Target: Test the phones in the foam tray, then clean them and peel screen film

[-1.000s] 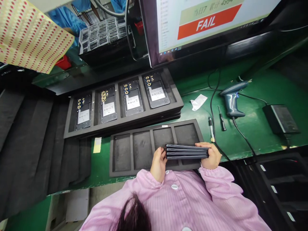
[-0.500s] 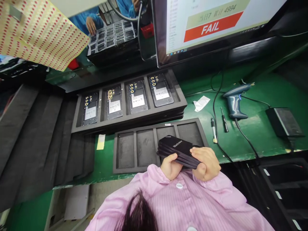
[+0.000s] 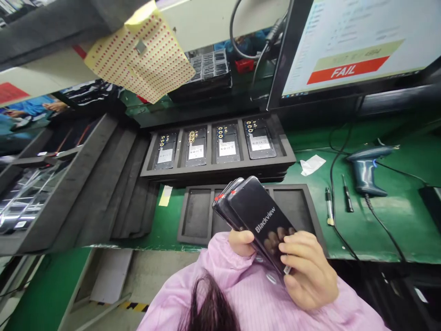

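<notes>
A stack of black phones is tilted up in front of my chest, the top one showing "Blackview" on its screen. My left hand is closed round the stack's left side, thumb on the edge. At the lower right end, my right hand grips the top phone, its fingers bent over the screen. Red marks show at the phones' upper edges. Behind them lies a dark foam tray with bare compartments, partly hidden. Farther back, another foam tray holds several phones with uncovered backs and white labels.
To the right lie a barcode scanner, a screwdriver, a pen and a scrap of white paper. A monitor reads "FAIL". Stacked foam trays stand left, below a hanging dotted sticker sheet. Other people's hands show far left.
The phones are tipped up more steeply and slightly fanned, with red marks now showing. My right hand has shifted over the top phone's lower end. My view has swung left.
</notes>
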Demonstrator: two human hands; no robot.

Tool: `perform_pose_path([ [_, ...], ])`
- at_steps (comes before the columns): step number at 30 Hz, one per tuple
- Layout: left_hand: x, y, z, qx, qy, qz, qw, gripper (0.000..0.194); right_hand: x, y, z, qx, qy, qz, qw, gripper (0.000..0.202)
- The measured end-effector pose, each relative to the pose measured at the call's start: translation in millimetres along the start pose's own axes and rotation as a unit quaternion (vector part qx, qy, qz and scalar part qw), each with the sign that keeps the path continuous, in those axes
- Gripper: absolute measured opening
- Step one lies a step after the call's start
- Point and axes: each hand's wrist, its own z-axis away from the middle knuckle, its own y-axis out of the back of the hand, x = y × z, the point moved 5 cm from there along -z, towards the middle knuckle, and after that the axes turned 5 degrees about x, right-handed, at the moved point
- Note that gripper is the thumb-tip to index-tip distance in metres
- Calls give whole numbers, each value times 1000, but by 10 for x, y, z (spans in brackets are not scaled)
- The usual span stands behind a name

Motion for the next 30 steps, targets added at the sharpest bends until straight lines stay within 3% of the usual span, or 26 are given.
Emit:
perform_pose_path([
  [3,65,9,71,-52,22,-39,998,41,-6,-102,-39,-16,-28,-11,999,16],
  [6,72,-15,95,-55,33,-54,996,50,99,-240,-4,-48,-116,-48,991,21],
  [11,34,101,63,59,60,-37,996,56,365,-425,232,-77,-287,-124,947,20],
  [16,-19,365,13,142,74,-43,986,50,703,-561,442,-22,-452,-243,858,35],
  [18,-24,426,-5,152,73,-62,984,46,881,-530,454,1,-458,-249,853,34],
  [19,-26,440,-12,154,77,-71,982,45,985,-480,446,16,-448,-223,865,34],
  [21,-25,423,-27,139,82,-71,984,49,1194,-330,429,48,-409,-95,906,35],
  [23,-24,370,-42,106,89,-57,989,52,1346,-201,434,59,-356,79,929,37],
  [25,-25,339,-51,89,97,-53,990,48,1435,-174,479,29,-318,200,926,38],
  [30,-68,442,-46,100,145,-36,984,43,1573,-271,455,-69,-282,294,911,42],
])
